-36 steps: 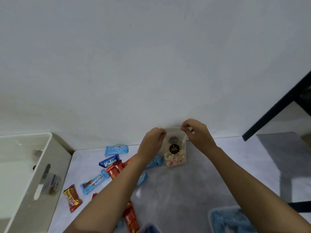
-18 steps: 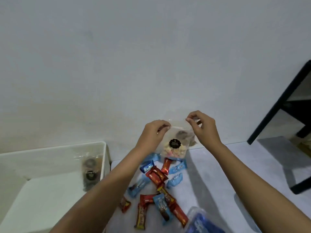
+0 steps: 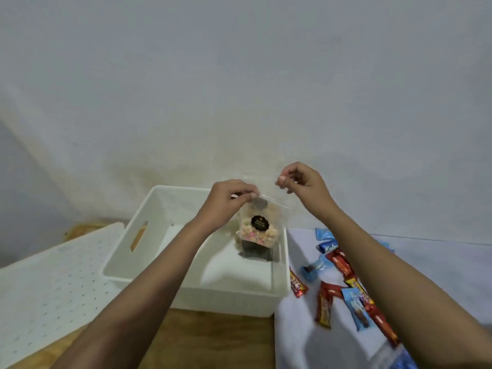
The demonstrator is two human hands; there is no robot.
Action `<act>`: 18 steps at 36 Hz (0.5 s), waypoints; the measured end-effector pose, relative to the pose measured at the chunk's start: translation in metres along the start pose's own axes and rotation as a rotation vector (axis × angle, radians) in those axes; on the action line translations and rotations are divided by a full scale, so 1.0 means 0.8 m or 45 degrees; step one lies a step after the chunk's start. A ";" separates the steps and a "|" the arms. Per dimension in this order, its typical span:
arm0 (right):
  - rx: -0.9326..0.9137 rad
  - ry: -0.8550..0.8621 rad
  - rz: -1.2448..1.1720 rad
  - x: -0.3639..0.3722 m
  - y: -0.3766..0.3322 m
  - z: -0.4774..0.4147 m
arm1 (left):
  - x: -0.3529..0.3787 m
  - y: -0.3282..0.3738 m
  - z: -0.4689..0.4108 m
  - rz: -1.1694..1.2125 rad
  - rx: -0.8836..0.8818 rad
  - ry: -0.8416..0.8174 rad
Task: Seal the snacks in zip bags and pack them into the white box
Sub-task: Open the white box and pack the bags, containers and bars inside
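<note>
A clear zip bag (image 3: 257, 230) holds pale biscuits and a black round label. It hangs tilted over the right end of the white box (image 3: 149, 209). My left hand (image 3: 229, 201) pinches the bag's top left edge. My right hand (image 3: 300, 185) hovers with curled fingers a little above the bag's right top corner and seems apart from it. Another clear bag with dark contents (image 3: 255, 253) lies on the box floor just below. Loose snack bars (image 3: 343, 265) in red and blue wrappers lie on the grey table (image 3: 439, 265) to the right.
A white perforated lid (image 3: 53, 288) lies left of the box on a wooden surface (image 3: 218, 339). The box has a slot handle (image 3: 139, 235) in its left wall. A blue packet (image 3: 404, 360) shows at the bottom right edge. A plain wall rises behind.
Both hands carried the bag left from above the table to above the box. The right hand has lifted off the bag's top corner, and the bag now hangs from the left hand.
</note>
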State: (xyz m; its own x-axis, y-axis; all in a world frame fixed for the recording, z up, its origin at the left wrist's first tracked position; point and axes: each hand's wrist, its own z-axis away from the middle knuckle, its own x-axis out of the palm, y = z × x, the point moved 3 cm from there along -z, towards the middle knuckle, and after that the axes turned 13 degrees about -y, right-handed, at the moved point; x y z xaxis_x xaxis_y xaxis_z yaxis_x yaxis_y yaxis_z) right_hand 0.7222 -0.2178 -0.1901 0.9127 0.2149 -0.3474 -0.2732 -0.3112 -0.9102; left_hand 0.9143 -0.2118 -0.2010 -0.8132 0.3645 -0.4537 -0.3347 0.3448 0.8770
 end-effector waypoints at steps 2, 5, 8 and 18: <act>0.087 -0.113 -0.036 0.025 0.023 -0.002 | 0.002 -0.030 0.021 0.045 -0.086 -0.013; 0.226 -0.196 0.012 0.050 0.058 0.001 | 0.019 -0.075 0.043 0.068 -0.224 -0.018; 0.372 -0.261 0.306 0.061 0.092 0.009 | 0.042 -0.113 0.054 0.040 -0.344 -0.006; 0.297 -0.269 0.871 0.078 0.128 0.010 | 0.072 -0.159 0.031 -0.046 -0.498 0.091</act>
State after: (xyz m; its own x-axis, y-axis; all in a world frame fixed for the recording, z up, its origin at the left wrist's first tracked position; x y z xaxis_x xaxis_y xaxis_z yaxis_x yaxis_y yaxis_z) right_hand 0.7486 -0.2293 -0.3068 0.4452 0.2243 -0.8669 -0.8370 -0.2399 -0.4919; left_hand 0.9217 -0.2131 -0.3427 -0.8241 0.2924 -0.4852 -0.5085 -0.0043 0.8611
